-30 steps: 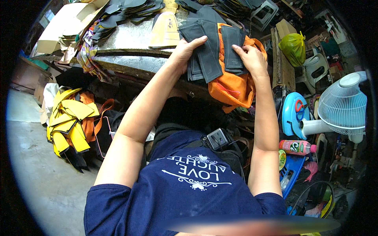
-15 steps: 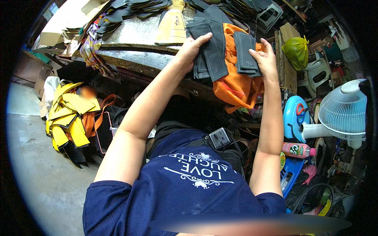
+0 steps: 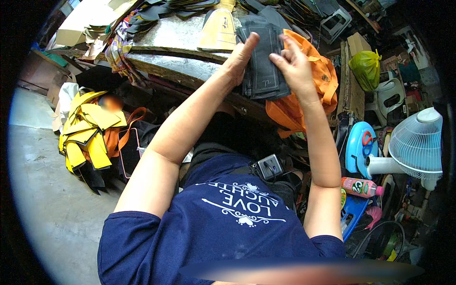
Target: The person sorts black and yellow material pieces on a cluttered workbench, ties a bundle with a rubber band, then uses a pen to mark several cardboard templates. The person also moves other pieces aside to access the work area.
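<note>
A stack of dark grey flat pieces (image 3: 267,76) with pale outlines lies at the near edge of the worktable, its pieces now one over another. My left hand (image 3: 239,61) is at the left side of the stack, thumb stretched up over it and the other fingers hidden; it seems to hold the pieces. At the right edge, my right hand (image 3: 295,69) has its fingers raised and apart, thumb close to the top piece. Beside and partly under the stack, an orange fabric bag (image 3: 325,76) hangs over the table edge.
The worktable (image 3: 166,33) carries a tan pattern piece (image 3: 218,31) and dark cut pieces. Yellow-and-black pieces (image 3: 90,123) are heaped at left. On the right are a yellow-green plastic bag (image 3: 365,70), a white chair (image 3: 387,95), a fan (image 3: 415,142) and a pink bottle (image 3: 362,186).
My right hand has brought its smaller pieces leftward onto those at my left hand, and its fingers have spread. More of the orange bag shows on the right.
</note>
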The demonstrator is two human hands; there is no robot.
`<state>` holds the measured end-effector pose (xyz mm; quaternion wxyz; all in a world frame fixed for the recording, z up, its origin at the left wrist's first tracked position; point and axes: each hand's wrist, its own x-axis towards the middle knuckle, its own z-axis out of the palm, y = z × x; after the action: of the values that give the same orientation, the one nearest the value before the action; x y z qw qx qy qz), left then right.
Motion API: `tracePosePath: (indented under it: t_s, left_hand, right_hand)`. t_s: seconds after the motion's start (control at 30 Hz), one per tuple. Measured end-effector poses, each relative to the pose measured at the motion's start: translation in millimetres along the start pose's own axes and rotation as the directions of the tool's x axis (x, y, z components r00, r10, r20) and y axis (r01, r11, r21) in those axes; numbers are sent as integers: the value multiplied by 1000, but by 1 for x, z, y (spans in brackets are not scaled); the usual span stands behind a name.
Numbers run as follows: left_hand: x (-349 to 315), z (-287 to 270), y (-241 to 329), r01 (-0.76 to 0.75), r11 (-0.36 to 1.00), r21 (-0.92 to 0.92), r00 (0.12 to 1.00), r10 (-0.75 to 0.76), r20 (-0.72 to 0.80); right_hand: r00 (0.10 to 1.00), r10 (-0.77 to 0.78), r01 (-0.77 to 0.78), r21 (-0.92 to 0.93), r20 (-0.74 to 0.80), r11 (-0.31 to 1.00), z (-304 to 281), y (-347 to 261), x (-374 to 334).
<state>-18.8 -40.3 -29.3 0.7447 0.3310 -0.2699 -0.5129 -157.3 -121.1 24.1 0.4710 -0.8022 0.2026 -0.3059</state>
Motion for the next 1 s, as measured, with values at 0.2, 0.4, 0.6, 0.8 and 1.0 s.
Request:
tracePosePath:
  t_s: [0.2,0.4,0.6,0.8,1.0]
  left_hand:
    - [-5,6,9,100,994,-46,990,-104,-94]
    - [-8,5,12,131,986,-99,989,-137,-52]
    - [-7,2,11,106,982,-158,990,-119,-72]
    - [-3,4,7,54,998,-18,995,-56,-88]
    - [-8,9,7,-33,968,-248,999,32,-7]
  right_hand:
    - [998,-36,40,79,-48,996,-20,6,-2]
    - [998,28,-34,-112,-55,993,-17,18,-1]
    - [965,-157,138,-104,-208,985,-20,12,7]
    - [933,-39,185,386,-357,904,-50,-18,18]
    - [996,78,-67,266,-32,962,-20,-28,13]
